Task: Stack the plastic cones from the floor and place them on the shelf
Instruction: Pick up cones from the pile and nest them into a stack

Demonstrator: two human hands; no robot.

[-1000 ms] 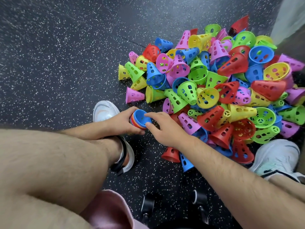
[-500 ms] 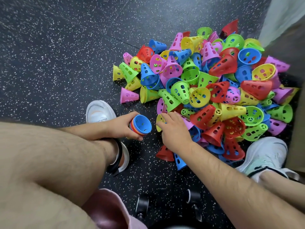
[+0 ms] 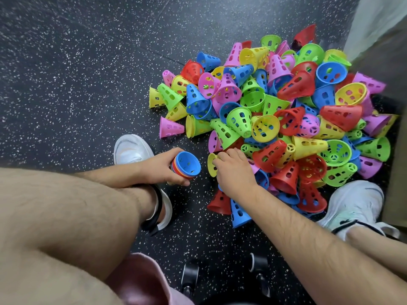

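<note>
A big heap of perforated plastic cones (image 3: 286, 119) in red, blue, green, yellow and pink lies on the dark speckled floor. My left hand (image 3: 158, 169) grips a short stack of nested cones (image 3: 187, 165), a blue one innermost, its open end facing the heap. My right hand (image 3: 233, 170) reaches into the near edge of the heap, and its fingers curl round a yellow cone (image 3: 211, 165) lying on its side. The two hands are a small gap apart.
My white shoes stand on the floor, the left shoe (image 3: 132, 150) behind the stack and the right shoe (image 3: 356, 205) beside the heap. A pale wall (image 3: 374, 25) borders the heap at the right. Black chair casters (image 3: 259, 267) sit below my arms.
My right hand left the stack's rim, moved right to the heap and took hold of a yellow cone. The left hand kept the stack almost still.
</note>
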